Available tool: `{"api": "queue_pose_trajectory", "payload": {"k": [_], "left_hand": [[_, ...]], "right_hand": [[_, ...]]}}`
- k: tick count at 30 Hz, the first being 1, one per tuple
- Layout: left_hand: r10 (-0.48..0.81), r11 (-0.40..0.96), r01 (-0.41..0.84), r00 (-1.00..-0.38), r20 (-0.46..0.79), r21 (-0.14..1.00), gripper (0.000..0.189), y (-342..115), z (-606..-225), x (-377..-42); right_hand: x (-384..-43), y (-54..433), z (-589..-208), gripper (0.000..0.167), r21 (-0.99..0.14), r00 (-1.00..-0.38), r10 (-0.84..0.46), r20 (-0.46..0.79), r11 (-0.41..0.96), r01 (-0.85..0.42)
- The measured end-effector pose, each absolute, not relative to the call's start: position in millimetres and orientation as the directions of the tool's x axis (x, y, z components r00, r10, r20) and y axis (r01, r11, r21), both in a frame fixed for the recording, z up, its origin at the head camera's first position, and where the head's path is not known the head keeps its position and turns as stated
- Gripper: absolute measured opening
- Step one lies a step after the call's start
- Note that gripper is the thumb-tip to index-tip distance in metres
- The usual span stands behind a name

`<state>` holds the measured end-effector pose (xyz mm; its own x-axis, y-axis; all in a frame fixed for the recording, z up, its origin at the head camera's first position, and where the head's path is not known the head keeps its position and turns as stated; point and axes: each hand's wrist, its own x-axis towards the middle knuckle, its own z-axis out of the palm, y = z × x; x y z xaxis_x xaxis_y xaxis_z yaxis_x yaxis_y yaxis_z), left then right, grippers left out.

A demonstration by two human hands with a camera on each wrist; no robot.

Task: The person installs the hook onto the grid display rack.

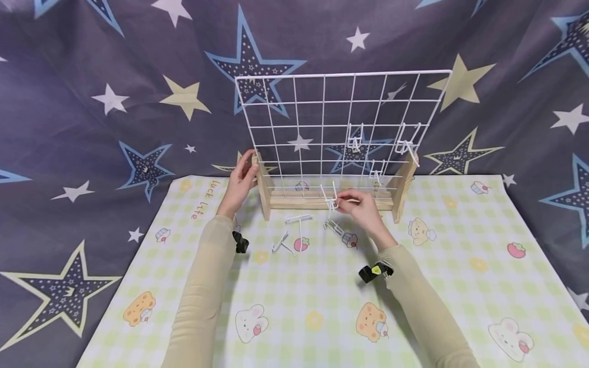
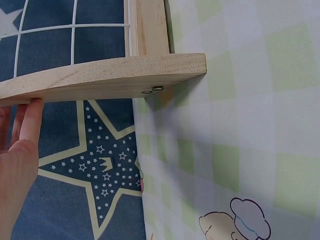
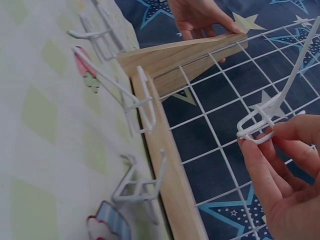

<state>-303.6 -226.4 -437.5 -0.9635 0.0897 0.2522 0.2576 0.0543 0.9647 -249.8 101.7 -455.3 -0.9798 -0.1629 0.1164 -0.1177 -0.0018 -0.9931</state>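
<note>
our left hand (image 1: 240, 181) grips the pale wooden upright (image 1: 264, 189); our right hand (image 1: 363, 209) pinches a white wire hook (image 3: 272, 106) before the white rectangular wire grid (image 1: 323, 102). we're likely mounting it, which next calls for careful alignment.

Homelike setting, star-print curtain (image 1: 198, 135), cartoon-print checked tablecloth (image 1: 313, 291)

Surface (image 1: 317, 291) has a pale green-and-white checked covering with scattered cartoon prints (image 1: 371, 322). Pale wooden stand (image 1: 299, 203), two side pieces plus low crossbar, stands toward far edge. Three white bent-wire hooks lie in front: left hook (image 1: 279, 242) near middle hook (image 1: 299, 219), whose prong crosses a strawberry print (image 1: 299, 246); right hook (image 1: 335, 228) beside a cupcake print (image 1: 350, 240).
</note>
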Motion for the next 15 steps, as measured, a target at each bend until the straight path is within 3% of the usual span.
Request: {"api": "queue_pose_trajectory", "payload": {"k": [15], "left_hand": [[0.102, 0.077, 0.23, -0.97, 0.222, 0.97, 0.05, -220.7, -416.0, -289.2]], "right_hand": [[-265.3, 95.6, -443.7, 0.021, -0.991, -0.987, -0.107, 0.12, -0.069, -0.113]]}}
